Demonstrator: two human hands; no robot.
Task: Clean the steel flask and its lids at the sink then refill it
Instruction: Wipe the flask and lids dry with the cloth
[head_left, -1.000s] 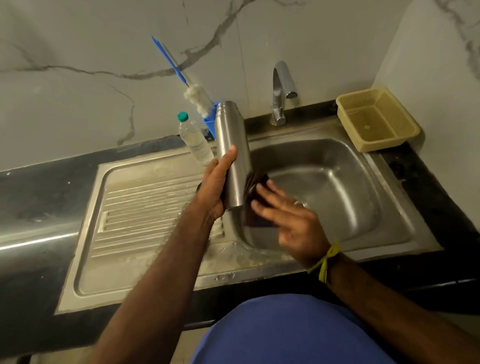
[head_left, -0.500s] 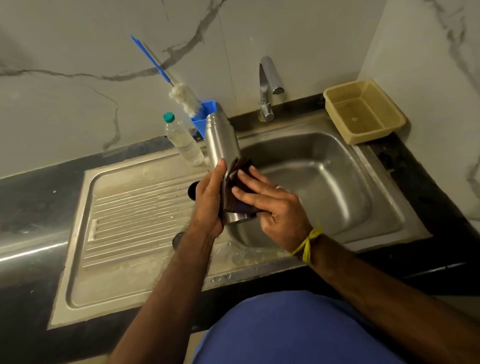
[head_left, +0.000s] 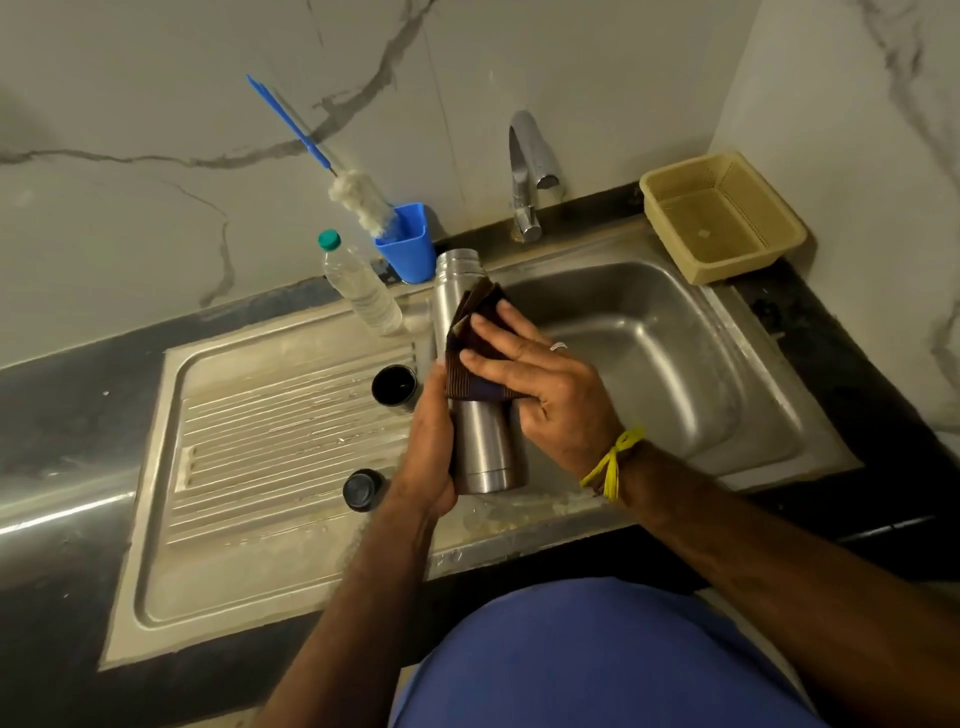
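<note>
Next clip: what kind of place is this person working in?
Most likely a home kitchen's wash area: a steel sink with a ribbed drainboard set in a dark counter, a tap on a marble-look wall, and a bottle brush in a blue holder.

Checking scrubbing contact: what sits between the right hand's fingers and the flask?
A dark scrub pad, pressed by the right hand against the flask, in the head view.
</note>
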